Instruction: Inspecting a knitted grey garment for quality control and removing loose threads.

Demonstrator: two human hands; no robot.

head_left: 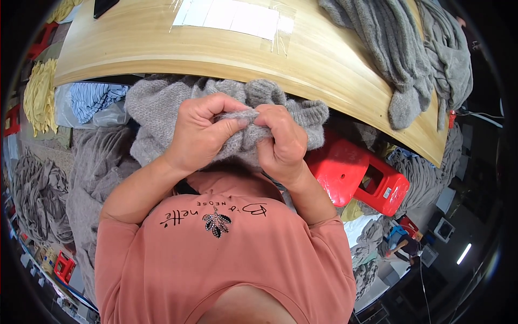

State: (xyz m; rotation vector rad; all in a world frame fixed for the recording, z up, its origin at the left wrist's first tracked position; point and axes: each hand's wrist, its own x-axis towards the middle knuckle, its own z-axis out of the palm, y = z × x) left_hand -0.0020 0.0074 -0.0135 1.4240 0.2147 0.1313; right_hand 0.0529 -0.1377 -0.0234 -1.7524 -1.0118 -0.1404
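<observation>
Grey knit (156, 102) lies bunched under and between left grip (199, 129) and right grip (283, 137), beside the table (129, 46); each, nearly closed, pinches some between thumb and fingers.

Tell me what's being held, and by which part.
Gray knit, pinched by the left hand and right hand at a bunched fold between them; whether seam or edge can't be told.

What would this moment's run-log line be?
left hand: pinching grey knit | right hand: pinching same knit | wooden table: ahead | red stool: right side
</observation>
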